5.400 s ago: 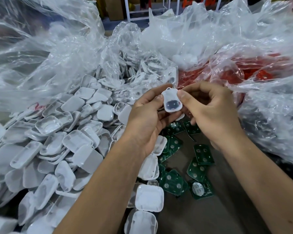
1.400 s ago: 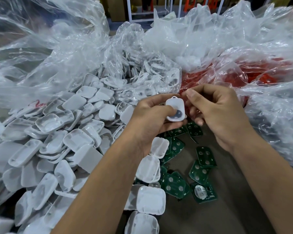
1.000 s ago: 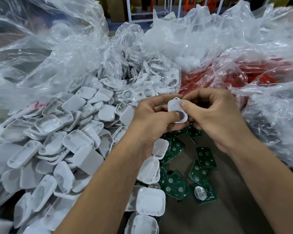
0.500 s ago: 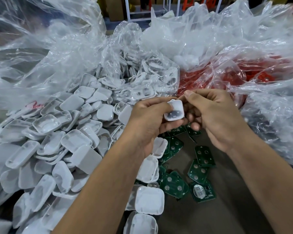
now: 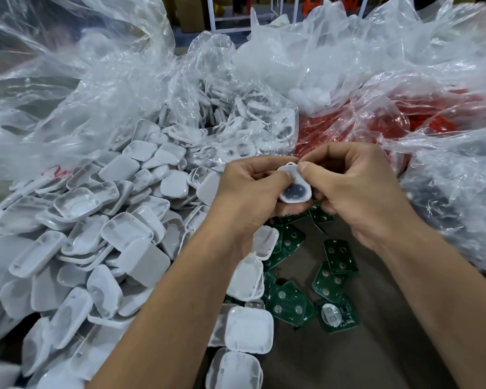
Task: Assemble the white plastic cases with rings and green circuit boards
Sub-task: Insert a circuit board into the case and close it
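Both my hands hold one small white plastic case above the table; its open side faces me and something dark shows inside. My left hand grips its left edge and underside with curled fingers. My right hand pinches its top right corner, thumb tip on the rim by the small loop. Several green circuit boards lie on the brown table below my hands. A big heap of white case halves covers the left side.
Clear plastic bags ring the work area: one with more white parts behind, one with red parts at the right. Loose white case halves lie between my forearms. Brown table shows at the lower right.
The case has turned in my hands so its loop points up and away. My right thumb has come back onto its top corner after lifting off a moment ago.
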Demonstrator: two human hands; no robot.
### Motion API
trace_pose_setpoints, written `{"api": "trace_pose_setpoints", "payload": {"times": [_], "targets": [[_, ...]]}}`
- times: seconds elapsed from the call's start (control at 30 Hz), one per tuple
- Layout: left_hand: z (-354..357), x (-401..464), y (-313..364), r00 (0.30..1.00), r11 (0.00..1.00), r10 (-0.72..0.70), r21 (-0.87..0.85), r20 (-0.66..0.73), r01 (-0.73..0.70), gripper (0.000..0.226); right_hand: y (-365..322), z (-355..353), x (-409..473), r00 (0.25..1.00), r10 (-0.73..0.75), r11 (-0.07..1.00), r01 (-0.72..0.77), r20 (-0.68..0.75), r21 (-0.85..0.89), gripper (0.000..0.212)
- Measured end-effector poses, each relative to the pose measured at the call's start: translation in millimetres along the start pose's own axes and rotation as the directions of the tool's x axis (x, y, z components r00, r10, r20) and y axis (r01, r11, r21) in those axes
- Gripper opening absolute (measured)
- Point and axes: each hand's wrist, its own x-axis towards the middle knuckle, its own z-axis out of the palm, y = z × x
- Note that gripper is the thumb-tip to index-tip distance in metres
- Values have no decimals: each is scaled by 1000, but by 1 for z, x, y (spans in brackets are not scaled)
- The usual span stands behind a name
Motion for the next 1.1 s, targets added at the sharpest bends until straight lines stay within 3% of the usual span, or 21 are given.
{"api": "trace_pose_setpoints", "payload": {"times": [0.2, 0.43, 0.73, 0.93, 1.03, 1.1], "targets": [[-2, 0, 2, 1000, 999, -23, 26, 13, 23, 14, 2, 0, 1, 996, -86, 988, 83, -18, -130, 9], [-7, 2, 3, 1000, 990, -14, 140, 5, 13, 19, 0, -3, 1, 995, -95, 992, 95, -4, -81, 10], [-8, 4, 0, 999, 986, 33, 164, -1, -33, 27, 0, -5, 1, 992, -122, 982, 126, 38, -143, 10], [-6, 5, -2, 999, 978, 49, 200, 20, -52, 14, -3, -11, 2, 995, -78, 984, 87, 61, -157, 8], [-8, 8, -1, 993, 935, 106, 345, -51, -82, 18, -4, -19, 6, 999, -25, 994, 28, 27, -105, 10], [-13, 10, -2, 959, 765, 273, 623, -79, -166, 18, -5, -25, 8, 1000, 19, 997, -19, 5, -73, 12]]}}
